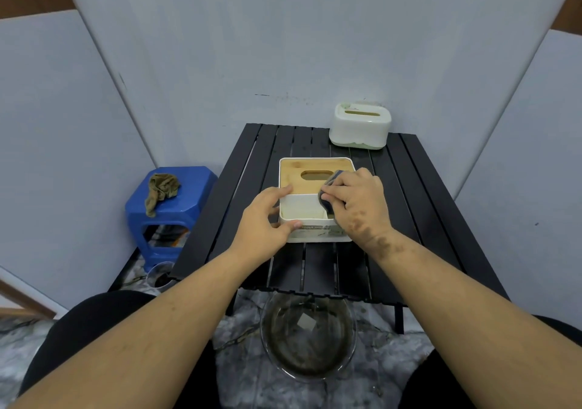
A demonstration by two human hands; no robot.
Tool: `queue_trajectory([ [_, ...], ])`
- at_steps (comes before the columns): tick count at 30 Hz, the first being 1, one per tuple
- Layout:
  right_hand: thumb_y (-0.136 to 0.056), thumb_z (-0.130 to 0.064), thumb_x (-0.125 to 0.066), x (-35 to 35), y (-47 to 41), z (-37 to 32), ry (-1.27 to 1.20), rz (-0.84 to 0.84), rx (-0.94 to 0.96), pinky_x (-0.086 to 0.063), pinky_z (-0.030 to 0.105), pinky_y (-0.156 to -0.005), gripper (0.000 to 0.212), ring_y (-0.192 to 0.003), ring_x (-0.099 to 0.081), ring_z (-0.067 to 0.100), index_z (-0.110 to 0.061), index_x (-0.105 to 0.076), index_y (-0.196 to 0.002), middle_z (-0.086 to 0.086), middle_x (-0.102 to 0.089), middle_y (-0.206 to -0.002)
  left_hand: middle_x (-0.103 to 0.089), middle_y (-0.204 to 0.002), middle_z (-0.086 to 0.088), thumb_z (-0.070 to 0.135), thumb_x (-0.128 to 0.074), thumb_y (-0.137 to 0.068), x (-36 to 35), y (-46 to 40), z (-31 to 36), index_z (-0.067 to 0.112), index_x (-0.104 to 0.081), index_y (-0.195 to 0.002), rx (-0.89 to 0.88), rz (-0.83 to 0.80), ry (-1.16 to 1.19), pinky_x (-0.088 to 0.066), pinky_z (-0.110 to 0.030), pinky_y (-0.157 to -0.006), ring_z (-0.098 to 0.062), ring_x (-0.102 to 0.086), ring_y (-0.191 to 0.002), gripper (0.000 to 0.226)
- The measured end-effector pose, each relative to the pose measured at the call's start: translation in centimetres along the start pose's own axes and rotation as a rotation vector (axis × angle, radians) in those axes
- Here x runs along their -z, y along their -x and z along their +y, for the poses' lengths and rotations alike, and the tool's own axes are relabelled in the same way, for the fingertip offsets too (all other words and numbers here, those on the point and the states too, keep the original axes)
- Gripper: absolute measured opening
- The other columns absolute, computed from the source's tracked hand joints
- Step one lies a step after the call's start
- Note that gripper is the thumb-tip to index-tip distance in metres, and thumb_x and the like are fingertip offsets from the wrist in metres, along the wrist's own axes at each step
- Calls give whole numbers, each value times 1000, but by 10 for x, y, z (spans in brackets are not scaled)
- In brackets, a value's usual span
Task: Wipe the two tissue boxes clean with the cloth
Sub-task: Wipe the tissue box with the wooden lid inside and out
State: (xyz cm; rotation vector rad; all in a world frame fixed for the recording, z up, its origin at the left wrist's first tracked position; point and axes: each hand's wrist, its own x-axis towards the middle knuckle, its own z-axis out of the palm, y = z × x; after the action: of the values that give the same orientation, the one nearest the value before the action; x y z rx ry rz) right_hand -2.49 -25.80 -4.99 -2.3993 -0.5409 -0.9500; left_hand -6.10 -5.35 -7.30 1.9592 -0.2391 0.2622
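Observation:
A white tissue box with a bamboo lid (302, 174) and open front compartments stands in the middle of the black slatted table (419, 207). My left hand (267, 216) grips its front left corner, thumb on the front wall. A grey cloth (329, 193) is bunched in my right hand (359, 200), which presses it on the box's top right, at the lid's edge. The second tissue box (360, 125), white with a pale green base, sits untouched at the table's far right corner.
A blue plastic stool (192, 194) left of the table carries a crumpled olive rag (160, 189). A glass bowl of murky water (308, 336) stands on the floor under the table's near edge. A small cup (159, 274) sits by the stool. Grey walls close in behind.

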Motion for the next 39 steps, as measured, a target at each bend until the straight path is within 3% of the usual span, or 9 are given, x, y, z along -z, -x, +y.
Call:
queue_trajectory([
  [3, -81, -13, -73, 11, -2, 8, 152, -39, 46, -40, 37, -65, 15, -72, -53, 25, -23, -77, -71, -8, -65, -76, -51, -134, 13, 10, -84, -84, 0, -1, 2, 24, -56, -143, 1, -12, 1, -55, -14, -90, -17, -59, -123, 66],
  [7, -84, -11, -73, 21, 1, 25, 76, -78, -125, -50, 45, -71, 8, -78, -56, 29, -15, -79, -84, -1, -66, -82, -49, -130, 23, 10, -83, -85, -2, -3, 4, 27, -55, -143, 37, -15, 22, -53, -11, -93, -15, -57, -124, 67],
  [11, -90, -12, -69, 33, 11, 44, -143, -22, -380, -52, 30, -83, 11, -87, -64, 21, -9, -78, -95, -1, -65, -87, -47, -134, 20, 11, -81, -87, -4, -4, 2, 28, -52, -145, 40, -27, 6, -55, -16, -95, -16, -56, -127, 67],
  [16, -93, -7, -67, 28, 31, 57, -708, -14, -768, -63, 40, -78, 13, -92, -74, 22, -13, -77, -99, 3, -77, -95, -33, -150, 8, 15, -75, -93, -5, -1, -2, 35, -51, -143, -55, -74, -103, -57, -27, -99, -18, -50, -132, 60],
  [19, -94, -6, -65, 29, 35, 59, -817, -42, -750, -60, 28, -78, 14, -98, -73, 25, -11, -77, -99, 6, -77, -99, -22, -159, 5, 18, -76, -92, -7, 3, -7, 31, -64, -121, -96, -74, -255, -56, -32, -100, -17, -55, -121, 34],
  [25, -93, -5, -65, 25, 41, 63, -989, -19, -796, -55, 42, -96, 15, -103, -71, 30, -13, -77, -99, 11, -77, -101, -30, -155, 9, 13, -75, -93, -19, 6, -11, 23, -68, -106, -44, -34, -221, -54, -40, -105, -17, -53, -125, 17],
  [29, -94, -8, -65, 22, 43, 64, -1050, -10, -832, -51, 52, -101, 15, -106, -70, 33, -11, -77, -101, 16, -75, -106, -39, -152, 15, 9, -76, -91, -22, 3, -14, 28, -70, -104, -78, 2, -105, -57, -38, -101, -17, -53, -132, 24],
  [31, -94, -9, -65, 22, 44, 62, -1056, -11, -848, -51, 52, -101, 14, -107, -70, 32, -11, -77, -102, 15, -75, -106, -44, -154, 11, 9, -76, -90, -23, 3, -18, 30, -71, -105, -79, 9, -83, -57, -39, -101, -17, -52, -135, 27],
  [39, -95, -10, -64, 22, 47, 50, -1080, -1, -880, -52, 49, -101, 14, -107, -69, 32, -14, -77, -99, 12, -76, -104, -51, -143, 23, -4, -73, -89, -17, 5, -10, 30, -67, -111, -58, -11, -23, -57, -33, -102, -13, -56, -132, 41],
])
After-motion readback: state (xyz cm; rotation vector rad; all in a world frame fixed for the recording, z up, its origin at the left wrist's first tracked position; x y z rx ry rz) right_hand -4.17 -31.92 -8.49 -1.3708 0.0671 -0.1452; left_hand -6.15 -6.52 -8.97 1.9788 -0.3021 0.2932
